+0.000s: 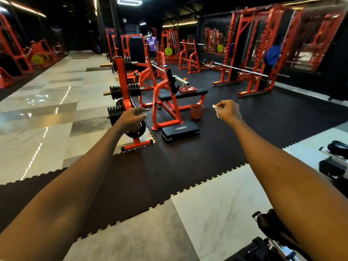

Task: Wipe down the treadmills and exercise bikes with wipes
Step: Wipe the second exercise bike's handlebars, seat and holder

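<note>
A big black mat (pixel 188 166) fills the middle of the frame. It is likely there to keep heavy weights off the shiny pale tile floor (pixel 37 129) on the left. Tall red racks (pixel 263 53) stand in the upper right, well away from the person.

Left of middle is a red stand (pixel 122 87) hung with black weight plates, so they stay tidy. Just right of it is a padded surface (pixel 165 96) with a small red tray (pixel 187 89) on top. A black step (pixel 180 131) and a red cup (pixel 196 112) sit on the mat beside its legs.

Parts of an exercise bike (pixel 273 228) show in the lower right corner, under the right arm. More black bike parts (pixel 337 147) show at the right edge. No treadmill can be seen.

Both arms reach out in front. The left grip (pixel 132 116) hangs loose and holds nothing, so it looks free to steady something. The right grip (pixel 228 111) is closed around a small white wipe (pixel 216 108), pinched and bunched up. It touches no machine. The bikes are the closest machines, so I think they may be wiped next.
</note>
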### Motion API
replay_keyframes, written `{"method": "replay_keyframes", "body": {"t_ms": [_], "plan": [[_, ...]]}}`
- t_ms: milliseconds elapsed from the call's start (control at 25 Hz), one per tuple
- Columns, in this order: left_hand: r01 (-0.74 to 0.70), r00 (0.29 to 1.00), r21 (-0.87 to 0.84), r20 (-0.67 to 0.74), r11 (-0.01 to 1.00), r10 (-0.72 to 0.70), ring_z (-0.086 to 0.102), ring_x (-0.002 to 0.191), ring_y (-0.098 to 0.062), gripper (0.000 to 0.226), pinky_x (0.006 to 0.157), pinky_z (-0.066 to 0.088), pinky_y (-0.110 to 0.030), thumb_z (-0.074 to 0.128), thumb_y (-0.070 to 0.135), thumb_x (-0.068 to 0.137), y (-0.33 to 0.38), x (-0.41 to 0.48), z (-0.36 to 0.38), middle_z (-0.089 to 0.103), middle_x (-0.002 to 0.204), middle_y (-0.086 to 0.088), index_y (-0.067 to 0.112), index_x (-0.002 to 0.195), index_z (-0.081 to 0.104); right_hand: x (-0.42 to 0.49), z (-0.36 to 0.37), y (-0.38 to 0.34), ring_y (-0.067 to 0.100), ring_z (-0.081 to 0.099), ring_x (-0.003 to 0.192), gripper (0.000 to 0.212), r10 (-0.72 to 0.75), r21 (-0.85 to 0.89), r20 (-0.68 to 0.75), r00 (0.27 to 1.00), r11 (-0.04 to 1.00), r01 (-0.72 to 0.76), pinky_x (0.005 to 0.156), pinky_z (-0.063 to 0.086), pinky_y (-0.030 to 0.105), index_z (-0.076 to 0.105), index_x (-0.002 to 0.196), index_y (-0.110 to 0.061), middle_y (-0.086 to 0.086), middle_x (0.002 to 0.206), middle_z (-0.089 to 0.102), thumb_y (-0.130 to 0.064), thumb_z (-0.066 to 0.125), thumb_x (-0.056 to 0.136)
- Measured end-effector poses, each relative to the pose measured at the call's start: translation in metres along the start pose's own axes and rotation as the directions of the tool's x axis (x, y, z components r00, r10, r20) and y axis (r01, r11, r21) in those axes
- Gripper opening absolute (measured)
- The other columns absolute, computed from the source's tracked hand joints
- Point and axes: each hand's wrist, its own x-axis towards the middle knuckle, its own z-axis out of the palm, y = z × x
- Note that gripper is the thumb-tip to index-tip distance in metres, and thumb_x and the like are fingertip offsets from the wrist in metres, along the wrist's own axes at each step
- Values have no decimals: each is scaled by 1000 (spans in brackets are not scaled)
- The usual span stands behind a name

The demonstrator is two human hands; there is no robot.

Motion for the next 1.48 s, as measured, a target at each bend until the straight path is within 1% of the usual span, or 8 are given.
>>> {"method": "replay_keyframes", "body": {"t_ms": [280, 400, 480, 680, 760, 1040, 1320, 1480], "plan": [[-90, 996, 35, -16, 995, 91, 57, 120, -19, 42, 88, 43, -28, 61, 24, 100, 52, 111, 41, 61, 136, -11, 8, 139, 57, 106, -17, 38, 18, 66, 81, 16, -12, 15, -32, 999, 1000, 13, 70, 50, 28, 78, 97, -9, 10, 92, 74, -22, 70, 91], [-104, 995, 44, 13, 994, 104, 57, 125, -22, 44, 92, 42, -31, 62, 28, 99, 55, 159, 64, 61, 136, -10, 10, 140, 57, 142, -14, 58, 21, 69, 84, 15, 6, 21, -45, 999, 1000, -5, 76, 58, 35, 78, 97, -9, 10, 92, 74, -21, 71, 90], [-108, 994, 59, 41, 992, 105, 57, 126, -24, 45, 96, 44, -33, 62, 29, 99, 52, 195, 80, 61, 137, -11, 10, 140, 57, 168, -3, 73, 20, 68, 85, 14, 9, 19, -51, 999, 1000, -8, 75, 57, 33, 78, 98, -9, 10, 95, 74, -18, 70, 90], [-132, 990, 81, 66, 988, 127, 58, 108, -15, 42, 85, 43, -25, 61, 24, 99, 39, 299, 115, 62, 133, -9, 12, 139, 57, 244, 29, 107, 18, 66, 84, 14, 40, 3, -55, 998, 999, -40, 74, 54, 31, 77, 97, -9, 6, 90, 70, -19, 69, 92], [-147, 988, 65, 68, 987, 142, 59, 109, -15, 41, 80, 44, -21, 62, 23, 99, 33, 348, 125, 62, 127, -6, 12, 138, 58, 282, 43, 122, 18, 66, 82, 15, 50, -15, -70, 996, 999, -51, 75, 55, 31, 77, 97, -9, 5, 90, 70, -20, 69, 92], [-160, 980, 70, 128, 985, 151, 62, 117, -23, 43, 103, 49, -41, 66, 29, 95, 3, 521, 162, 65, 125, -6, 12, 134, 62, 418, 83, 164, 18, 68, 85, 14, 117, -41, -95, 989, 992, -122, 72, 54, 29, 78, 96, -9, 6, 92, 72, -20, 70, 92], [-151, 980, 81, 146, 985, 138, 60, 121, -21, 42, 107, 46, -41, 64, 30, 96, -8, 692, 226, 64, 131, -6, 17, 136, 61, 575, 124, 237, 18, 67, 87, 13, 119, -60, -83, 989, 990, -124, 72, 51, 29, 78, 96, -11, 7, 93, 73, -16, 68, 91], [-112, 992, 74, 66, 991, 107, 64, 113, -22, 38, 98, 47, -32, 65, 25, 96, 2, 801, 257, 67, 125, -8, 14, 133, 63, 695, 139, 275, 21, 68, 91, 12, 80, -61, -72, 994, 995, -84, 73, 52, 29, 78, 95, -12, 7, 95, 74, -17, 69, 90]]}}
